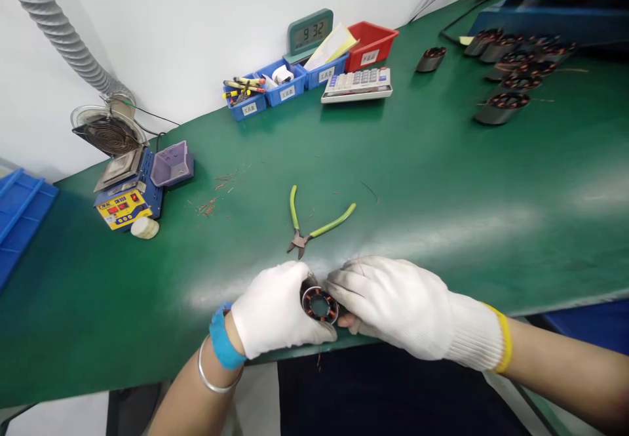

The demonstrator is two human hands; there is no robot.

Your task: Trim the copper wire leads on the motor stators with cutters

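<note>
A motor stator (305,305) with a metal outer ring and copper windings is gripped in my left hand (278,308), which wears a white glove. Its round opening faces up toward me, near the table's front edge. Against the stator's right side, my gloved right hand (393,298) has its fingers pressed together; what they pinch is hidden. A thin copper wire end hangs below the stator. Just beyond my hands lie diagonal cutters (299,242) with green handles, jaws toward me and handles spread apart.
Several more stators (501,108) stand at the back right. A solder pot (128,193) and a purple tray (173,166) are on the left, with copper wire scraps (207,208) nearby. Along the wall are blue bins (282,92), a red bin (371,42), a calculator (357,86) and a clock (309,33).
</note>
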